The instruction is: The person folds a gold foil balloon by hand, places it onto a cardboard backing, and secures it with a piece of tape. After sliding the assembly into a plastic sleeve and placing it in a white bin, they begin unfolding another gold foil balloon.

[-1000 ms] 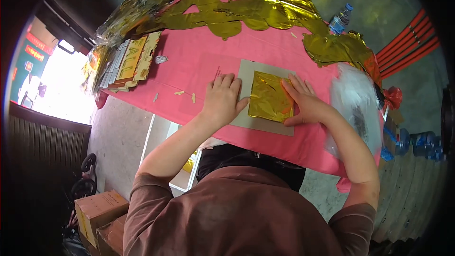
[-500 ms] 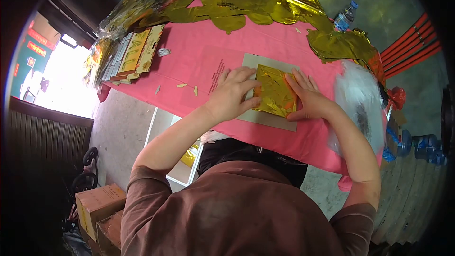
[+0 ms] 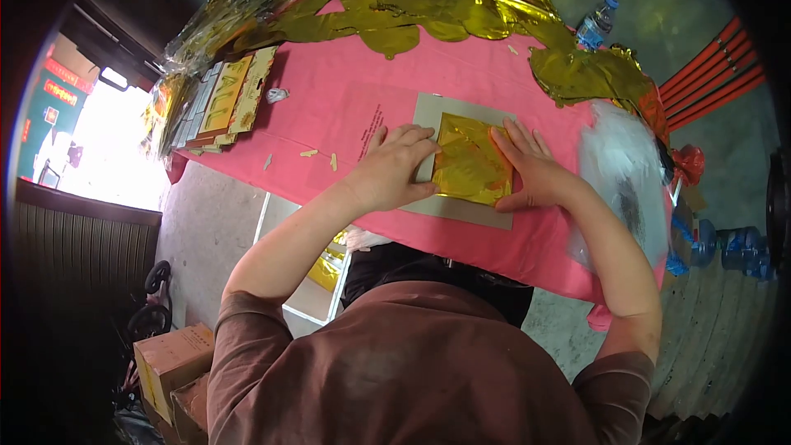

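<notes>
Left hand: the left hand lies on the left edge of the gold foil square, fingers bent and close together with their tips on the foil, thumb by its lower left corner. Whether it pinches the edge or only presses on it I cannot tell.
Right hand: the right hand lies flat on the foil's right edge, fingers slightly spread and pointing away from the body, thumb stretched toward the lower right corner.
Gold foil square: creased and shiny, it sits between the two hands and touches both.
Grey card: it lies under the foil and under both hands' fingers, with a bare strip showing on the body side of the thumbs.
Pink tablecloth: it spreads beneath the card and both wrists.
Paper scraps: a few lie just left of the left wrist.
Flat packets: a fanned stack well left of the left hand, at the table's corner.
Gold foil balloons: crumpled lengths run along the far edge, well beyond both sets of fingertips.
Water bottle: beyond the right hand, past the table's far edge.
White plastic bag: just right of the right forearm.
</notes>
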Tool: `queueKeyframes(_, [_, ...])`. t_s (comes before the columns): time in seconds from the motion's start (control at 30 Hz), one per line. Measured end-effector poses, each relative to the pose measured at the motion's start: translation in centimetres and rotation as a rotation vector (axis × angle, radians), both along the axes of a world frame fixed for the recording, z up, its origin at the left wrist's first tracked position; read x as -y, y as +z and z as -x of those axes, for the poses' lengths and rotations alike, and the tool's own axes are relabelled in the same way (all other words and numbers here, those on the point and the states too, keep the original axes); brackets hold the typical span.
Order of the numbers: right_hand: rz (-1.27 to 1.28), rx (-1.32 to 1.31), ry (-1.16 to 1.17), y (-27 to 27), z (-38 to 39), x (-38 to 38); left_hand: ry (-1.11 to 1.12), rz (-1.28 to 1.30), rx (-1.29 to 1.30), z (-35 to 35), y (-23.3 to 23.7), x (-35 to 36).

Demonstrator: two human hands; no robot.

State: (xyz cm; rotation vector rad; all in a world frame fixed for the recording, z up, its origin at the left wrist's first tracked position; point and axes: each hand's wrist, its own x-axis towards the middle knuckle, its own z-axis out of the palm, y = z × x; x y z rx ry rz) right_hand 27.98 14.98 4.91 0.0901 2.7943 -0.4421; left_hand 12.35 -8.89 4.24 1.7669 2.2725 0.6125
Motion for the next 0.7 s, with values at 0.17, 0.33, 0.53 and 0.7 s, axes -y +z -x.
queueKeyframes(0.17, [-0.005,0.01,0.006,0.1,0.0,0.0,0.182,-0.103,-0.068,0.7,-1.2,-0.9])
queueKeyframes(0.33, [0.011,0.017,-0.002,-0.1,0.0,0.0,0.324,-0.093,-0.227,0.5,-1.4,-1.6])
queueKeyframes(0.53, [0.013,0.015,-0.003,-0.2,0.0,-0.1,0.302,-0.125,-0.239,0.8,-1.8,-1.4])
queueKeyframes(0.7, [0.019,0.023,-0.013,-0.1,0.1,0.1,0.27,-0.121,-0.204,0.3,-1.0,-1.7])
